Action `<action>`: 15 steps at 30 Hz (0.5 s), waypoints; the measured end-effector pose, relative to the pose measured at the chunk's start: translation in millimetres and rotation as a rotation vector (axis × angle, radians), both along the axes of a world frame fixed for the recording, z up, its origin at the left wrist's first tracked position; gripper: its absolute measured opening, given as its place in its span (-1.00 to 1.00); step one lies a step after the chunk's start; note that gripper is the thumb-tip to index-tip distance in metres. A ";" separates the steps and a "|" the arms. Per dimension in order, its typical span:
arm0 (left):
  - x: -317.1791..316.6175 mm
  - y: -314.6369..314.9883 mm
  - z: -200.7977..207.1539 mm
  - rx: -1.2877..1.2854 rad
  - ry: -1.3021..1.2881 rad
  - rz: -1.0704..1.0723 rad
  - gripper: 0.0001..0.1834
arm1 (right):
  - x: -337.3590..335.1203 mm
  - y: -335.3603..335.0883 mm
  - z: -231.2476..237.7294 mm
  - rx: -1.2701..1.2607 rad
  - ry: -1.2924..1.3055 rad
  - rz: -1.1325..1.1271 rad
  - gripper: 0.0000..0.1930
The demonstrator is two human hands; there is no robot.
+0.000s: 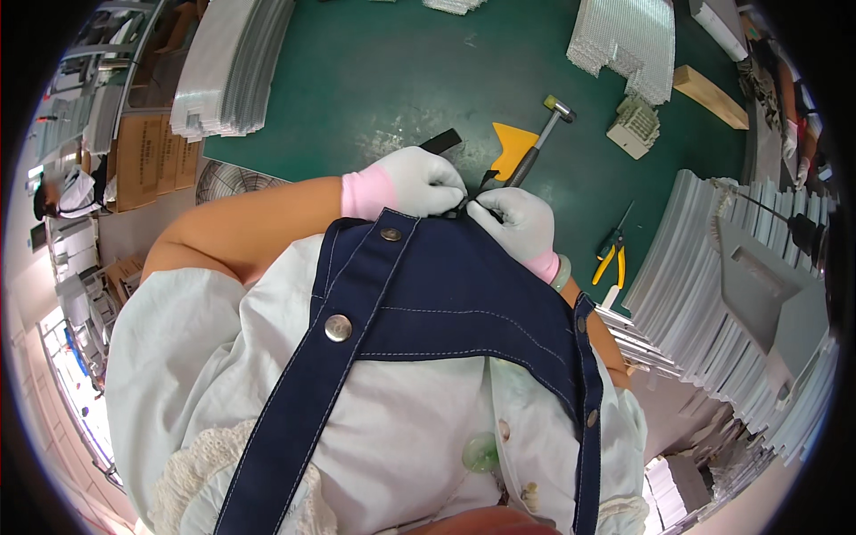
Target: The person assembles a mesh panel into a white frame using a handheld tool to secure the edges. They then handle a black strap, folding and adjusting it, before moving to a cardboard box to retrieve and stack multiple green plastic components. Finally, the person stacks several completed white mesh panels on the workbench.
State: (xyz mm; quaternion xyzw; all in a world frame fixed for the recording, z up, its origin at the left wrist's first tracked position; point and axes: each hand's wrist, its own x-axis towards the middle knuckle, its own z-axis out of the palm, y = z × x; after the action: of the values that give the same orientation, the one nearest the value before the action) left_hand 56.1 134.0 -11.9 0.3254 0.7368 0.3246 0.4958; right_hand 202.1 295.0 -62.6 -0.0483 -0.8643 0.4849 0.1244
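Note:
Both hands wear white gloves with pink cuffs and meet close to my body, above the top edge of my navy apron [473, 294]. My left hand [417, 183] has its fingers closed, pinching near a small black thing [465, 205] that is mostly hidden. Opposite it, my right hand [517, 221] is closed too, thumb and fingertips at the same black thing. A black strip [440, 142] sticks out just beyond the left hand. Beyond the right hand lie a yellow scraper [514, 148] and a mallet [539, 143] with a dark handle.
Pliers with yellow handles [610, 264] lie on the green table [383, 71] to the right. Stacked ridged panels [234, 67] stand far left, others [627, 45] far right. A pale ridged block [634, 127] and a wooden bar [711, 96] are nearby. Long white strips [687, 276] fill the right side.

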 end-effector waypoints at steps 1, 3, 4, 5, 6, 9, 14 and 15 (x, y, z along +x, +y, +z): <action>-1.8 -3.5 -2.5 -0.033 -0.159 0.062 -0.77 | -1.0 0.7 -0.4 0.030 0.028 0.004 -0.89; -5.8 -10.3 -9.0 -0.107 -0.480 0.188 -0.66 | -2.6 0.2 -1.3 0.081 0.062 0.021 -0.88; -9.3 -11.1 -12.8 -0.140 -0.478 0.125 -0.62 | -4.6 0.6 -0.9 0.106 0.067 0.033 -0.88; -8.7 -11.8 -12.0 -0.136 -0.521 0.154 -0.62 | -6.3 1.1 -0.2 0.133 0.075 0.050 -0.88; -8.0 -12.2 -9.7 -0.132 -0.564 0.182 -0.62 | -6.6 0.8 0.9 0.139 0.073 0.052 -0.89; -9.2 -7.4 1.1 -0.127 -0.518 0.164 -0.62 | -8.0 0.5 4.1 0.161 0.064 0.056 -0.89; -8.4 -1.0 -7.1 -0.071 -0.454 0.182 -0.63 | -6.4 2.4 3.3 0.132 0.064 0.038 -0.89; -7.1 -0.7 -6.2 -0.037 -0.479 0.223 -0.63 | -5.7 3.1 3.3 0.122 0.057 0.049 -0.89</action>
State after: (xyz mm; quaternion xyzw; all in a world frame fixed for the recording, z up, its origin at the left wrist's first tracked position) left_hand 48.9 133.3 -18.1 0.1466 0.6356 0.4314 0.6232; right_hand 196.4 298.1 -59.2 -0.0057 -0.8893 0.4354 0.1396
